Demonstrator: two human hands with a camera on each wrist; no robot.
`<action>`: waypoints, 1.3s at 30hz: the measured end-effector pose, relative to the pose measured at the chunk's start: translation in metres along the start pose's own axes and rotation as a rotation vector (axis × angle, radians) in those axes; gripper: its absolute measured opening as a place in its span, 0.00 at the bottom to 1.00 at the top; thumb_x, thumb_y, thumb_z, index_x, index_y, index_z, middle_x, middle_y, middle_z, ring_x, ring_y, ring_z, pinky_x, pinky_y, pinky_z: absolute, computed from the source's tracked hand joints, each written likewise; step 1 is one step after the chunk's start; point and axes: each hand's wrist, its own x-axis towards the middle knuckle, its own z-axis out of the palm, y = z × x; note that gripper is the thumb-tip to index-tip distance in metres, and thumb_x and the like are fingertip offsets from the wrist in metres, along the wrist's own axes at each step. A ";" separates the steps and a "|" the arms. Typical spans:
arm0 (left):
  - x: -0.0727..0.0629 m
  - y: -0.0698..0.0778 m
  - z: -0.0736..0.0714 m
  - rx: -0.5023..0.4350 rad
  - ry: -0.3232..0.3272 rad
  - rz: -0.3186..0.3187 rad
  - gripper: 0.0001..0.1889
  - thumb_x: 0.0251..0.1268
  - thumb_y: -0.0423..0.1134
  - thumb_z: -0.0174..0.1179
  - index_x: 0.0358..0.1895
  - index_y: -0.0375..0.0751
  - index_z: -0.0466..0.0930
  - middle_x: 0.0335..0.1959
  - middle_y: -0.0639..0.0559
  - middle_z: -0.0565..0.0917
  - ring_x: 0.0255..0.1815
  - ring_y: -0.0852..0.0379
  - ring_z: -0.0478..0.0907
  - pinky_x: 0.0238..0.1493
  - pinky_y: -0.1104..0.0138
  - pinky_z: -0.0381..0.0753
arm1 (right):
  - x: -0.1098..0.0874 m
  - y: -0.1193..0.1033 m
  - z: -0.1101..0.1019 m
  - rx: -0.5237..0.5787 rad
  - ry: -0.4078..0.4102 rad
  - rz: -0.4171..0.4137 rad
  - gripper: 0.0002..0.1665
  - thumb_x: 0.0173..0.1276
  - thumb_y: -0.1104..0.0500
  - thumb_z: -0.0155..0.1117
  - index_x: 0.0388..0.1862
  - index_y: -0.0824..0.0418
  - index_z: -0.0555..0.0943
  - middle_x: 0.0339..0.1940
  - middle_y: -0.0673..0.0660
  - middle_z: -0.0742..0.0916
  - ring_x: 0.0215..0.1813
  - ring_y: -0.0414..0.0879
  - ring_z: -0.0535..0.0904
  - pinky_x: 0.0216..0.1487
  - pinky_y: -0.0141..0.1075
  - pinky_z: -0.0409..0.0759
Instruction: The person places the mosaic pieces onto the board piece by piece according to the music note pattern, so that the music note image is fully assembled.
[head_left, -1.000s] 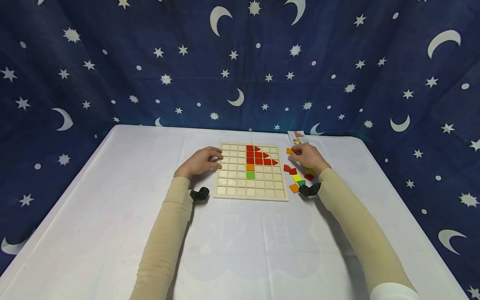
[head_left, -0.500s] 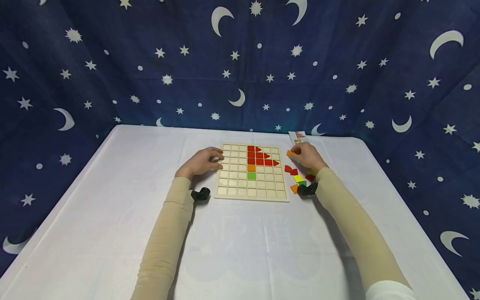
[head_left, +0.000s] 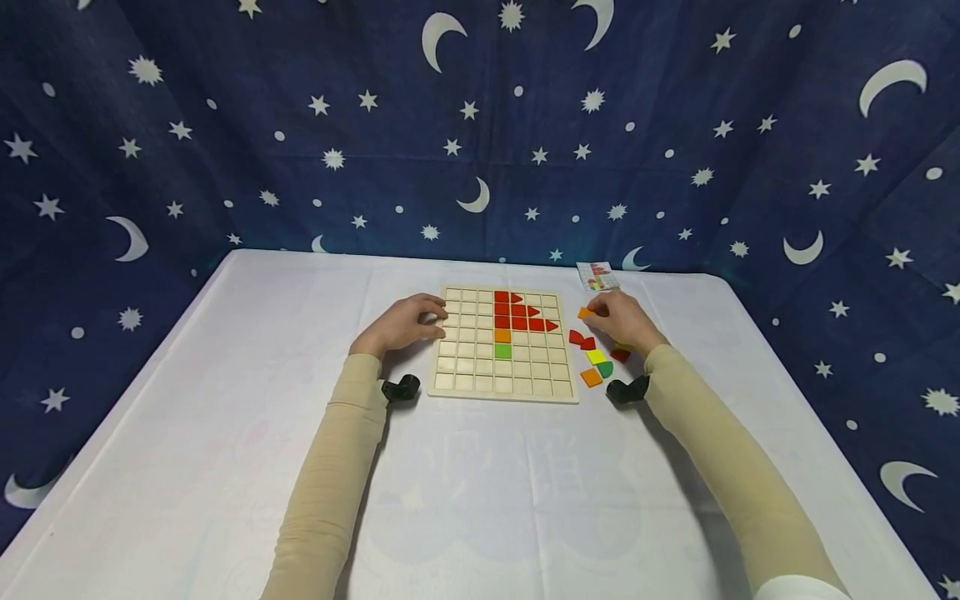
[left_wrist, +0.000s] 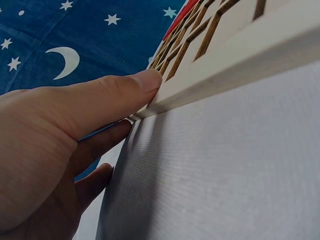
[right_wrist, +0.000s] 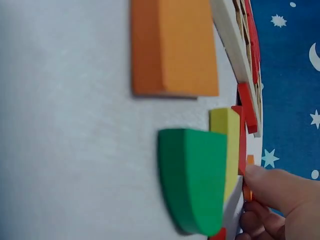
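Observation:
A wooden grid board (head_left: 465,383) lies on the table, with red pieces (head_left: 519,310) set in stepped rows and an orange square (head_left: 502,336) and a green square (head_left: 502,352) below them. At its left edge is my left hand (head_left: 402,323); the left wrist view has the thumb (left_wrist: 120,95) on the rim and the other fingers loosely bent beside it. My right hand (head_left: 626,321) pinches an orange block (head_left: 585,313) between thumb and fingers, to the right of the board. The fingers partly cover that block, so its full shape is hidden.
Right of the board lie loose blocks: red ones (head_left: 576,337), a yellow one (head_left: 596,357), a green rounded one (head_left: 605,368) and an orange one (head_left: 591,377). A printed card (head_left: 597,276) lies behind the right hand. A starry curtain (head_left: 375,125) borders the table's back.
My right hand has come slightly nearer and to the right with the orange block. More of the card and the green block shows now. The left hand stays at the board's edge.

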 end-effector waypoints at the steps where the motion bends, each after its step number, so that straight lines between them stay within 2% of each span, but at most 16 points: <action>1: 0.000 0.000 0.000 -0.002 0.001 0.001 0.21 0.63 0.39 0.67 0.57 0.34 0.80 0.68 0.42 0.71 0.71 0.44 0.63 0.73 0.55 0.60 | -0.002 0.000 -0.001 -0.004 -0.002 -0.006 0.22 0.71 0.57 0.63 0.59 0.68 0.77 0.52 0.65 0.81 0.51 0.57 0.74 0.63 0.51 0.75; 8: 0.001 0.000 0.000 -0.009 0.001 -0.008 0.21 0.63 0.39 0.67 0.57 0.34 0.80 0.68 0.42 0.71 0.71 0.44 0.63 0.74 0.55 0.59 | -0.015 -0.001 -0.004 0.009 0.029 -0.037 0.23 0.72 0.56 0.61 0.60 0.69 0.76 0.52 0.66 0.81 0.52 0.58 0.74 0.63 0.52 0.74; 12: 0.000 0.000 0.000 -0.011 -0.001 -0.004 0.21 0.63 0.39 0.67 0.57 0.34 0.80 0.68 0.42 0.71 0.71 0.44 0.63 0.74 0.55 0.59 | -0.023 -0.005 -0.004 0.034 0.013 -0.048 0.23 0.72 0.56 0.60 0.61 0.68 0.76 0.53 0.66 0.81 0.53 0.57 0.74 0.63 0.53 0.74; 14: 0.000 0.001 0.000 -0.009 0.000 -0.001 0.21 0.63 0.39 0.67 0.57 0.34 0.80 0.67 0.42 0.71 0.71 0.44 0.63 0.73 0.55 0.60 | -0.028 -0.011 -0.003 0.039 0.012 -0.085 0.22 0.73 0.56 0.60 0.60 0.68 0.78 0.53 0.65 0.82 0.52 0.57 0.74 0.62 0.53 0.74; 20: -0.001 0.000 -0.001 -0.007 -0.001 0.001 0.21 0.63 0.39 0.67 0.57 0.34 0.80 0.68 0.42 0.71 0.71 0.44 0.63 0.73 0.55 0.61 | -0.048 -0.038 0.011 0.032 0.034 -0.317 0.18 0.72 0.60 0.61 0.55 0.69 0.80 0.49 0.64 0.83 0.46 0.54 0.77 0.53 0.49 0.78; 23: -0.001 0.001 0.000 -0.010 -0.002 -0.001 0.21 0.63 0.39 0.67 0.57 0.35 0.80 0.68 0.42 0.71 0.71 0.44 0.63 0.73 0.54 0.61 | -0.061 -0.056 0.021 0.025 0.019 -0.400 0.18 0.71 0.59 0.62 0.56 0.68 0.81 0.49 0.63 0.82 0.47 0.52 0.77 0.53 0.48 0.79; 29: -0.002 0.002 -0.001 -0.016 -0.002 -0.005 0.21 0.63 0.38 0.67 0.57 0.34 0.80 0.68 0.41 0.71 0.71 0.43 0.63 0.73 0.54 0.61 | -0.077 -0.091 0.042 -0.029 -0.042 -0.473 0.19 0.70 0.54 0.65 0.55 0.63 0.82 0.50 0.57 0.83 0.52 0.51 0.76 0.60 0.47 0.76; 34: -0.002 0.003 -0.001 -0.016 -0.001 -0.010 0.21 0.63 0.39 0.67 0.57 0.34 0.80 0.68 0.42 0.71 0.71 0.44 0.63 0.73 0.55 0.60 | -0.080 -0.104 0.055 -0.077 -0.024 -0.537 0.17 0.70 0.55 0.65 0.52 0.63 0.83 0.48 0.57 0.83 0.49 0.49 0.76 0.56 0.44 0.78; 39: -0.002 0.003 -0.001 -0.012 -0.002 -0.001 0.21 0.63 0.38 0.67 0.57 0.33 0.80 0.68 0.41 0.71 0.71 0.43 0.63 0.73 0.55 0.61 | -0.080 -0.109 0.061 -0.068 -0.015 -0.566 0.17 0.68 0.56 0.67 0.51 0.64 0.83 0.45 0.56 0.82 0.43 0.46 0.75 0.49 0.40 0.79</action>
